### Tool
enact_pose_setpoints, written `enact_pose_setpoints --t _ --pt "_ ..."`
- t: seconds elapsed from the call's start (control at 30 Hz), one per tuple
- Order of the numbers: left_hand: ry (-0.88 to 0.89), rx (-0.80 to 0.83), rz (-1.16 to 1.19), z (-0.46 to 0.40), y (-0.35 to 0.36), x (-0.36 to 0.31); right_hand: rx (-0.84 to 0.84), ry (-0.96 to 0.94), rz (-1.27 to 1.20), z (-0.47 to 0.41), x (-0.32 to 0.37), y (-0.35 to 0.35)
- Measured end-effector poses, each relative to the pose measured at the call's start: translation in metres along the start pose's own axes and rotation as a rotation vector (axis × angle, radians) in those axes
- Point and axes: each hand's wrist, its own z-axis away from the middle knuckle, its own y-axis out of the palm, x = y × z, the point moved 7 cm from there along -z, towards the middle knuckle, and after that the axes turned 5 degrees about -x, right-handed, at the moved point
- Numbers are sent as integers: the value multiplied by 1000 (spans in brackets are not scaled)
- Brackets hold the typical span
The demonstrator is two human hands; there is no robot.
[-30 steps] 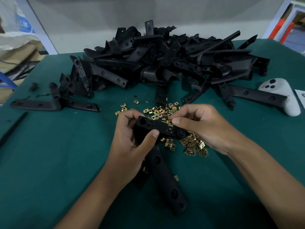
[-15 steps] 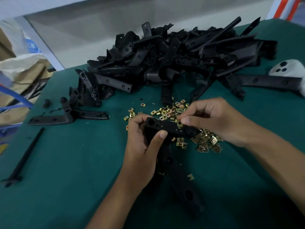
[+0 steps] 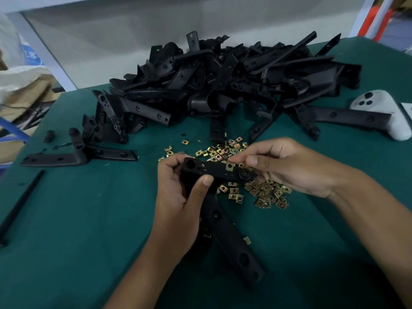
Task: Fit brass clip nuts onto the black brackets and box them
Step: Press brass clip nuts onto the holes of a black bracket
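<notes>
My left hand [image 3: 178, 197] grips the bend of a black L-shaped bracket [image 3: 225, 228], whose long arm runs down toward me over the green table [image 3: 78, 241]. A brass clip nut [image 3: 230, 166] sits on the edge of the bracket's short arm. My right hand [image 3: 287, 166] is at that arm's right end, thumb and fingers curled by the nut and the bracket tip. Loose brass clip nuts [image 3: 265, 192] lie scattered under and behind my hands. A big heap of black brackets [image 3: 223, 85] fills the far side of the table.
A single bracket [image 3: 78, 156] lies flat at the left. A thin black rod [image 3: 20, 206] lies near the left edge. A white controller [image 3: 383, 112] rests at the far right. Sacks and cardboard [image 3: 17, 85] stand beyond the table's left side.
The view has shifted slightly. My right thumb has drawn back from the short arm, and a brass clip nut now shows on its edge. My left hand keeps its grip.
</notes>
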Motion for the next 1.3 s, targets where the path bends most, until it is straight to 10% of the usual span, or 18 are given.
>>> enact_pose_setpoints --t 1.3 --pt "-398 225 249 6 18 12 -147 -37 -201 -4 5 14"
